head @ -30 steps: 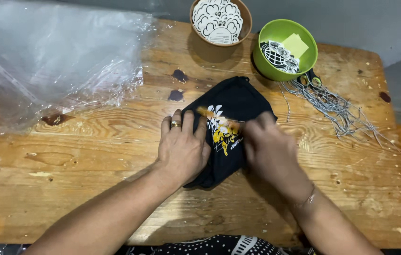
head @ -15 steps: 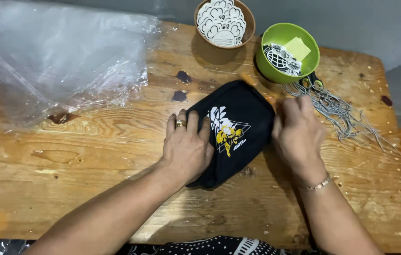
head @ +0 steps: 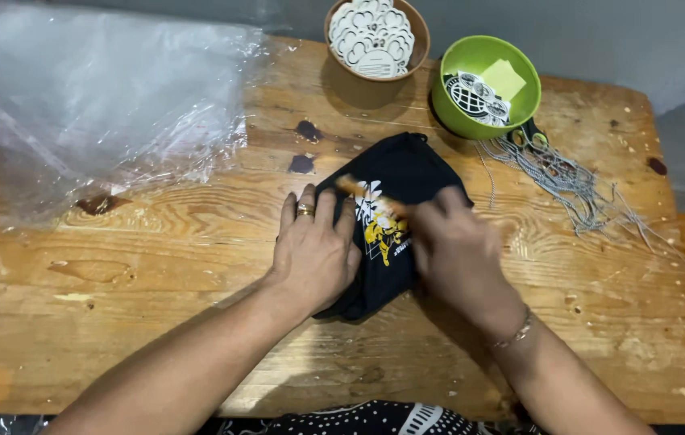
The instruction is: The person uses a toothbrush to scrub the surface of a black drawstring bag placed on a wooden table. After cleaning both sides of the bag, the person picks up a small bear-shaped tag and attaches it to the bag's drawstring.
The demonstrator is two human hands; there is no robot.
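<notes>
A folded black cloth [head: 407, 173] with a yellow and white print lies in the middle of the wooden table [head: 157, 322]. My left hand [head: 314, 254], with a ring on one finger, presses flat on the cloth's left half. My right hand [head: 459, 254] is blurred over the right half. It grips a thin tan stick [head: 359, 192] that slants up and left across the print. Both hands hide the lower part of the cloth.
Crumpled clear plastic bags [head: 93, 105] cover the table's far left. At the back stand a brown bowl [head: 415, 52] of white round cut-outs and a green bowl [head: 479, 121] holding round patterned tags and yellow paper. A tangle of grey strings [head: 576, 185] lies right of the cloth.
My right hand has come back from the cloth's right edge onto the cloth, and the tan stick shows again across the print. My left hand has stayed pressed in place.
</notes>
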